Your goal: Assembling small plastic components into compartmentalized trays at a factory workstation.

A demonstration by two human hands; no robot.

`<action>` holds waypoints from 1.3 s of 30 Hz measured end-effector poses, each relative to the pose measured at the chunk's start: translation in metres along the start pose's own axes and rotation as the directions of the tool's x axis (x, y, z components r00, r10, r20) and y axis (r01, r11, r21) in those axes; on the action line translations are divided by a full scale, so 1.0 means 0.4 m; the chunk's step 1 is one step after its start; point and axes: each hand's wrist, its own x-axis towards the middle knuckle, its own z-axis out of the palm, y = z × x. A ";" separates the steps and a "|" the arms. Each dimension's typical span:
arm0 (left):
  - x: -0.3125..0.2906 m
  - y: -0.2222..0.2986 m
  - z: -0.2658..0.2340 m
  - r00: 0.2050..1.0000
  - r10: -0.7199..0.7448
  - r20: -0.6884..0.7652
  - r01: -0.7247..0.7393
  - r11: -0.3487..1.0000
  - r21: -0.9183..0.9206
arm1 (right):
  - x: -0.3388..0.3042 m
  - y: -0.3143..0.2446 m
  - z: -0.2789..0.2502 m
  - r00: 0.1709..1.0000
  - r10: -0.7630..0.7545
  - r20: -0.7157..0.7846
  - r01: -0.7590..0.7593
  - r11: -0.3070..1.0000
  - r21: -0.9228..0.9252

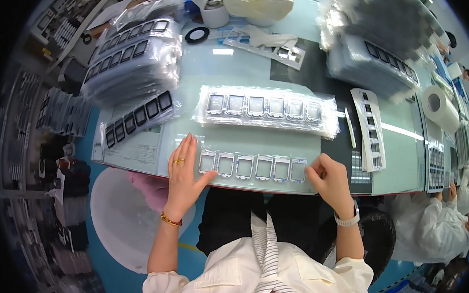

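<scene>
A row (254,168) of six pale frames lies flat on the table (192,76), close to its near edge and in front of the person. Its long axis runs left to right, roughly along that edge, the right end set slightly nearer the body. Each frame's own long side points away from the person, across the row.

The left hand (182,174) is at the left end, fingers straight and pointing away across the table, thumb spread out to the right with its tip at the lower part of the first two frames. The right hand (330,178) is curled at the right end, fingertips drawn in beside the last frame; whether they pinch its edge, I cannot tell.

Beyond the row, a stack (267,112) of bagged frames lies nearly parallel to it. To the right are a slim white tool (350,127) and a white strip (379,162), both pointing away from the person.

The left thumb covers a little of the row's left end, and the right fingertips obscure its far right edge. Whether clear film joins the six frames is hard to make out. Glare blurs the stack's wrapping, and the right palm is hidden.
</scene>
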 end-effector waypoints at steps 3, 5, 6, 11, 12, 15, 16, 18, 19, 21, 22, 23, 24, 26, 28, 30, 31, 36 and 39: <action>0.008 0.003 -0.019 0.995 0.013 -0.097 -0.012 1.000 0.008 | -0.017 -0.048 -0.026 0.981 -0.180 -0.070 0.190 0.965 0.180; 0.021 0.000 -0.030 0.986 0.042 -0.163 -0.033 0.998 0.055 | -0.015 -0.068 -0.044 0.899 -0.397 -0.183 0.433 0.867 0.246; 0.029 -0.004 -0.037 0.995 -0.062 -0.083 0.043 0.976 -0.214 | -0.012 -0.062 -0.044 0.902 -0.390 -0.184 0.428 0.865 0.262; 0.129 0.003 -0.050 0.964 -0.231 -0.129 0.068 0.688 -0.723 | 0.082 -0.015 -0.052 0.958 0.058 -0.281 0.132 0.779 0.613; 0.174 0.018 -0.069 0.960 -0.210 -0.187 0.020 0.713 -0.701 | 0.113 0.002 -0.055 0.950 0.066 -0.306 0.146 0.772 0.619; 0.295 0.031 -0.082 0.947 -0.190 -0.259 -0.033 0.745 -0.666 | 0.194 0.016 -0.065 0.939 0.159 -0.305 0.094 0.735 0.672; 0.325 0.027 -0.081 0.945 -0.187 -0.267 -0.035 0.756 -0.653 | 0.218 0.035 -0.059 0.943 0.164 -0.290 0.082 0.730 0.679; 0.361 0.005 -0.059 0.945 -0.184 -0.271 -0.003 0.822 -0.569 | 0.248 0.064 -0.034 0.950 0.175 -0.260 0.034 0.767 0.641; 0.377 -0.011 -0.039 0.948 -0.181 -0.264 0.034 0.877 -0.479 | 0.261 0.079 -0.021 0.952 0.199 -0.230 -0.022 0.800 0.600; 0.387 -0.033 -0.008 0.947 -0.169 -0.272 0.023 0.884 -0.467 | 0.261 0.096 -0.009 0.947 0.238 -0.214 -0.059 0.787 0.614; 0.388 -0.031 -0.003 0.950 -0.164 -0.267 0.017 0.877 -0.480 | 0.261 0.102 -0.009 0.944 0.251 -0.215 -0.070 0.788 0.612; 0.392 -0.030 0.001 0.952 -0.160 -0.261 0.011 0.870 -0.492 | 0.263 0.109 -0.006 0.940 0.265 -0.216 -0.082 0.789 0.609; 0.394 -0.019 -0.002 0.951 -0.172 -0.256 0.026 0.872 -0.489 | 0.262 0.116 -0.007 0.937 0.272 -0.219 -0.087 0.789 0.608; 0.393 -0.024 -0.004 0.952 -0.165 -0.256 0.023 0.877 -0.480 | 0.264 0.126 0.001 0.936 0.273 -0.222 -0.088 0.793 0.603; 0.390 -0.031 -0.008 0.949 -0.193 -0.250 0.057 0.883 -0.466 | 0.266 0.115 0.010 0.943 0.267 -0.201 -0.100 0.799 0.593; 0.378 -0.038 -0.001 0.944 -0.177 -0.279 0.029 0.886 -0.463 | 0.265 0.114 0.020 0.943 0.258 -0.213 -0.092 0.813 0.575; 0.371 -0.043 -0.003 0.939 -0.157 -0.306 -0.002 0.886 -0.463 | 0.261 0.117 0.017 0.946 0.240 -0.220 -0.079 0.825 0.560; 0.335 -0.120 -0.046 0.914 -0.240 -0.328 0.107 0.921 -0.374 | 0.169 0.222 -0.004 0.861 0.130 -0.491 0.027 0.953 0.300; 0.309 -0.205 -0.117 0.940 -0.125 -0.317 0.131 0.991 -0.004 | 0.063 0.194 0.011 0.900 0.197 -0.388 -0.023 0.912 0.409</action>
